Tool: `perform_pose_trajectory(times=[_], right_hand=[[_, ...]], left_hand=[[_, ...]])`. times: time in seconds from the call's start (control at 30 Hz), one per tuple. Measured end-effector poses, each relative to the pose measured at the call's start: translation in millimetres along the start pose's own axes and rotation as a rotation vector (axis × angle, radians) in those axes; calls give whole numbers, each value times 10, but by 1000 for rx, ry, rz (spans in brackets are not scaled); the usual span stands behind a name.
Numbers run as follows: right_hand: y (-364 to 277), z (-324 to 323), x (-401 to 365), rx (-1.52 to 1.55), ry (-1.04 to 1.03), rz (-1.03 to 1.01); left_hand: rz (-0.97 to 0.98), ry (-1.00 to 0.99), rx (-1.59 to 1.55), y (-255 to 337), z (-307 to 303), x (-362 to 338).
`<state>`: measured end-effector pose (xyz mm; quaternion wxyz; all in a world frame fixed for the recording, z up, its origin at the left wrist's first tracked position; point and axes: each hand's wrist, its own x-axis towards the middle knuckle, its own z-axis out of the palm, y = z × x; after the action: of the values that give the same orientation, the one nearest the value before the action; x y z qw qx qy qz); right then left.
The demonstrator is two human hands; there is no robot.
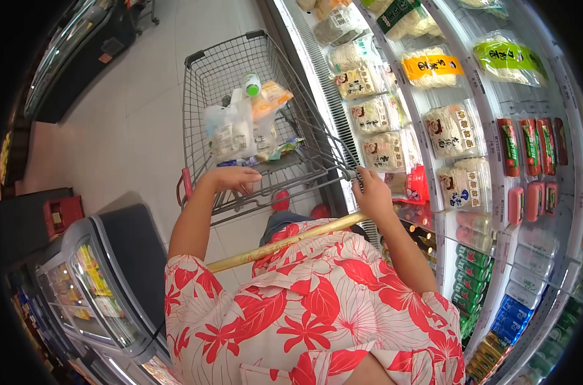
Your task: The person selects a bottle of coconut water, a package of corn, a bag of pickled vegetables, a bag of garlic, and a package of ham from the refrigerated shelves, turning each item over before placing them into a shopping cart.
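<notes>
A grey wire shopping cart stands before me, its yellow handle bar across my front. My left hand hangs over the cart's near edge, palm down, fingers loosely bent and apart, with nothing in it. At the near right corner of the basket, my right hand has its fingers curled at the wire frame; part of their hold is hidden. In the basket lie a white plastic bag, an orange packet, a bottle with a green cap and a green-purple packet.
A refrigerated shelf runs close along the right, with bagged noodles, red sausage packs and green cans. To the left stands a glass-fronted freezer case. Another dark display case is farther off, across the tiled floor.
</notes>
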<state>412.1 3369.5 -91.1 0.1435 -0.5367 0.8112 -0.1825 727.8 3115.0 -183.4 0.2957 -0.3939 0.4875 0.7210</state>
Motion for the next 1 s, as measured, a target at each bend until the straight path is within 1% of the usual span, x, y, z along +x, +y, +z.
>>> perform_pose_trajectory(times=[0.03,0.07,0.13,0.17,0.2,0.3,0.43,0.5,0.63,0.7,0.73,0.8,0.83,0.87,0.93,0.97,1.0], right_hand=[[2,3,5,-4,-2,-2],[5,5,16,-7,1,-3],[10,7,25,-14,13,-8],[14,5,26,-15,15,-16],[19,-1,34,-22,25,-8],[26,6,34,-24,28,12],[10,-5,56,-14,72,16],[8,-9,61,-7,82,2],[32,7,100,-31,71,23],[28,-11,112,-30,74,39],[43,3,115,-31,87,29],[47,-6,120,-36,94,42],[45,-10,121,-35,95,41],[39,-10,125,-33,94,36],[28,-15,137,-37,93,41],[25,-13,137,-44,91,45],[30,-2,133,-37,85,47]], left_hand=[[-28,84,163,-6,-59,148],[-23,80,170,-36,-119,307],[89,339,802,-113,-275,671],[199,445,819,-146,-261,794],[209,442,828,-129,-313,918],[247,305,603,-16,-334,1131],[212,336,632,225,-266,1149],[258,264,528,261,-244,1246],[263,175,608,436,-166,1429],[242,255,779,444,-113,1500],[253,246,793,441,-108,1550],[213,250,726,382,-151,1656],[234,245,647,363,-161,1682],[233,245,650,355,-183,1716],[164,423,651,338,-249,1770],[156,423,652,291,-319,1835],[204,501,698,247,-406,1893]])
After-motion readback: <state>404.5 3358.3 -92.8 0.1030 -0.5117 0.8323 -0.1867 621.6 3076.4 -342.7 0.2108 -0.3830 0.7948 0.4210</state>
